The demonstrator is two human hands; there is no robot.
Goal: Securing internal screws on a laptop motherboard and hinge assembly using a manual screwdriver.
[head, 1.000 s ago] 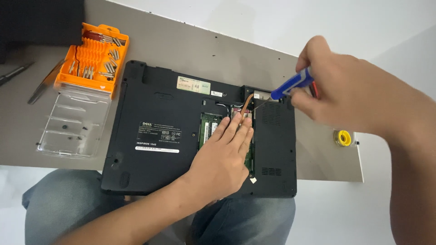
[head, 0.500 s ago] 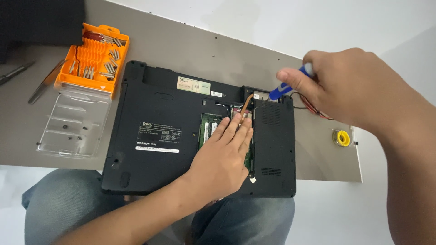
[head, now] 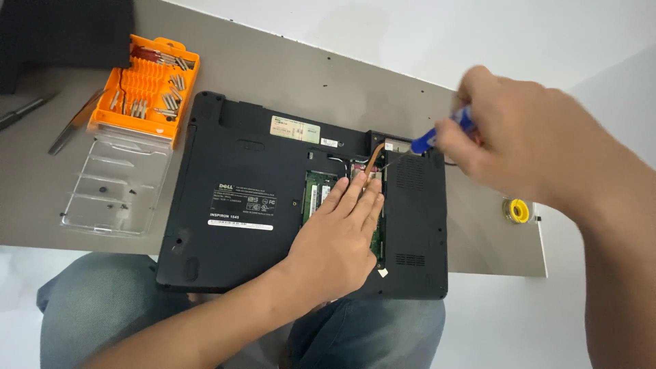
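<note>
We kept our left hand [head: 342, 236] flat, palm down, fingers [head: 355, 195] straight and close together, forearm running in from lower left. Our right hand [head: 526, 147] was raised, blurred, fingers curled in a closed grip, forearm dropping down the right edge.

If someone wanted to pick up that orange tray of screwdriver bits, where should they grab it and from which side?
Probably by its two long outer edges, coming straight down from above. The orange bit tray lies flat on the grey table with loose bits in its slots, so keeping it level matters. Its clear lid lies open at the near end, so the sides look freer than that end.
</note>
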